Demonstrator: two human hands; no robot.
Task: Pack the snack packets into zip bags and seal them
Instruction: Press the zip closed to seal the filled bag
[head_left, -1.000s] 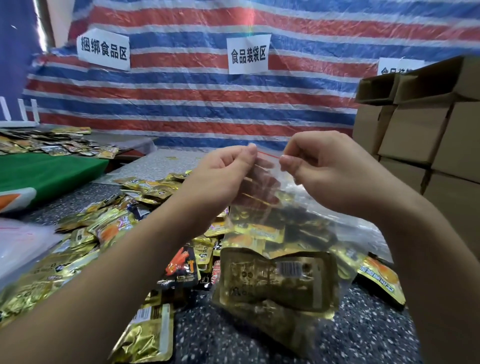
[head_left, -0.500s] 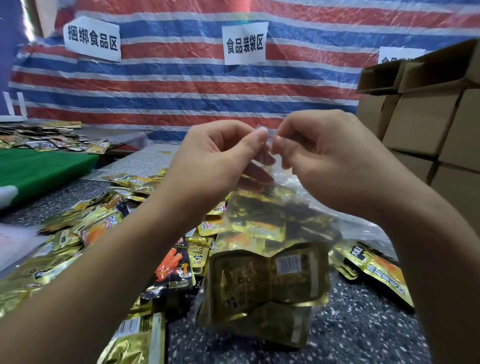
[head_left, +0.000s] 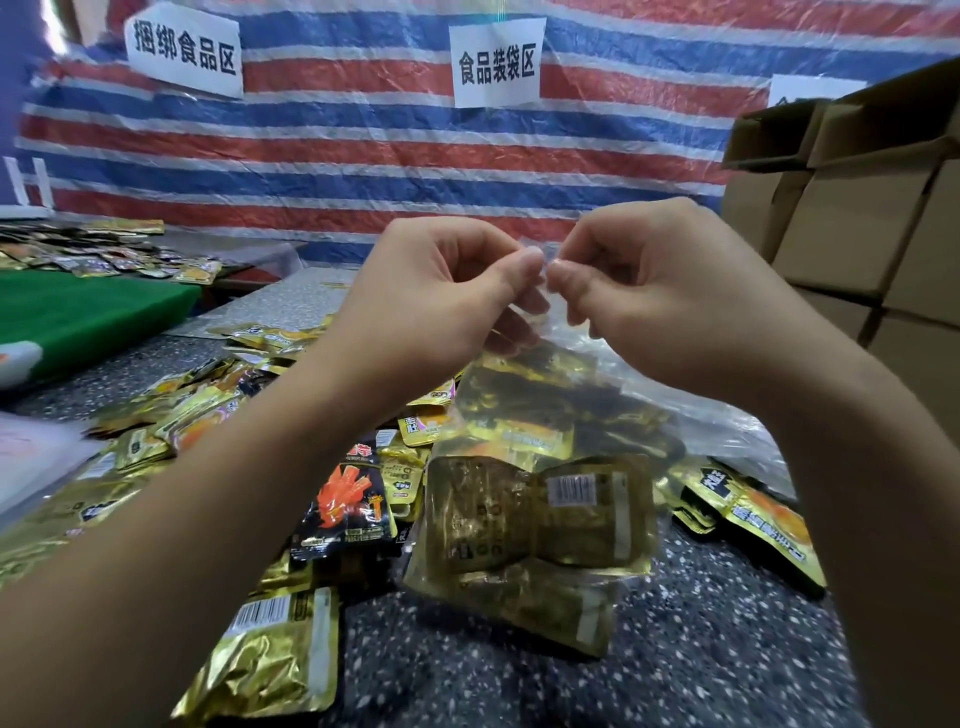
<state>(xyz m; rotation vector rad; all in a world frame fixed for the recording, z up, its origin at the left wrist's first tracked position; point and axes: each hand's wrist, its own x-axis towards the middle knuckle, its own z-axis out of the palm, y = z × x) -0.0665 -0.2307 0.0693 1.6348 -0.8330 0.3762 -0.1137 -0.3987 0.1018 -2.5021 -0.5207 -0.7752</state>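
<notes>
Two signs: 捆绑食品区 (head_left: 184, 52), 食品装袋区 (head_left: 497, 65); hands pinch zip bag (head_left: 535, 493).

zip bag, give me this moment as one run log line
phase: sealing | left hand: pinches zip bag top | right hand: pinches top | bag: filled, lifted | loose packets: on table

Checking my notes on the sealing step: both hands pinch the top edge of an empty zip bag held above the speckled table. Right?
Not quite. The head view shows the zip bag is full of gold snack packets, not empty. Both hands, left and right, do pinch its top edge above the speckled table.
</notes>
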